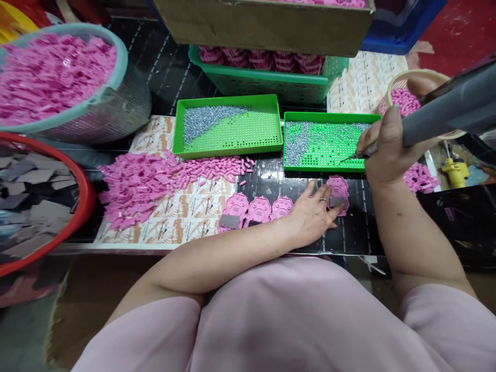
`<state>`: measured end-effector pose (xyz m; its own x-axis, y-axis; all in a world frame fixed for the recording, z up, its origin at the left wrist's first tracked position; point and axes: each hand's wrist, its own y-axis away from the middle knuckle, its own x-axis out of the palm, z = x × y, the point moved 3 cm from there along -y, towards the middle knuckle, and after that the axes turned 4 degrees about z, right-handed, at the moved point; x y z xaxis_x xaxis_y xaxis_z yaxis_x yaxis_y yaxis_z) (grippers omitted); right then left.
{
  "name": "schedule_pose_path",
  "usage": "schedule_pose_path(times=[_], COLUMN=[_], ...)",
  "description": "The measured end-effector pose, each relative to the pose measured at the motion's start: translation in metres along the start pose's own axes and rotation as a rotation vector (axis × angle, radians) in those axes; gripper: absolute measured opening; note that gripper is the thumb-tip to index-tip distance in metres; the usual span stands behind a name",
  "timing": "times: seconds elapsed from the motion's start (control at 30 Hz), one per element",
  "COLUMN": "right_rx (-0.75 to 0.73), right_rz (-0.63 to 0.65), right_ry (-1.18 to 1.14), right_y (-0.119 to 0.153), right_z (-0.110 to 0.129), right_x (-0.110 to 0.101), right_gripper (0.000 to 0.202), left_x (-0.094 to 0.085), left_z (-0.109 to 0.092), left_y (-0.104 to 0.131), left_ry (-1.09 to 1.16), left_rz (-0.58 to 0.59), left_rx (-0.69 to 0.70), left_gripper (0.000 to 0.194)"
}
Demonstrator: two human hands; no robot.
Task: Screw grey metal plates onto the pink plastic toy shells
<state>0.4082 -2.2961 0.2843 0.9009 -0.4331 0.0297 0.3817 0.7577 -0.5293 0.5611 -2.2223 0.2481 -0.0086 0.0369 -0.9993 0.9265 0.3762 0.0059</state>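
My right hand (pixel 391 142) is wrapped round a grey electric screwdriver (pixel 445 111), whose thin tip is over the right green tray (pixel 323 168) of small metal screws. My left hand (pixel 313 214) lies spread on the black tabletop, its fingertips touching a pink plastic piece (pixel 338 186) that bears a grey plate. To its left stand several similar pink pieces in a row, among them one pink piece (pixel 236 206) with a grey plate; my forearm covers part of the row. Left of the right tray is another green tray (pixel 228 152) with screws.
Pink parts (pixel 135 191) lie heaped at left, near a pale basket (pixel 124 62) of pink parts and a red basket (pixel 83 206) of grey plates. Behind the trays stand a green crate (pixel 263 82) and a cardboard box (pixel 267 26). A yellow object (pixel 454 170) is at right.
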Motion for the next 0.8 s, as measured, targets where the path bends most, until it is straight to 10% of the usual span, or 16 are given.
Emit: schedule_pose_path(times=[0.6, 0.8], right_rx=[-0.1, -0.199], right_rz=[-0.113, -0.295], right_ry=[0.114, -0.115], right_y=[0.002, 0.005], right_z=[0.008, 0.05], right_x=[0.014, 0.011], right_gripper=[0.043, 0.046], left_x=[-0.001, -0.001], left_z=[-0.001, -0.005], left_y=[0.002, 0.004], left_ry=[0.025, 0.037], left_rz=[0.022, 0.059], left_rx=[-0.006, 0.02], left_gripper=[0.052, 0.052])
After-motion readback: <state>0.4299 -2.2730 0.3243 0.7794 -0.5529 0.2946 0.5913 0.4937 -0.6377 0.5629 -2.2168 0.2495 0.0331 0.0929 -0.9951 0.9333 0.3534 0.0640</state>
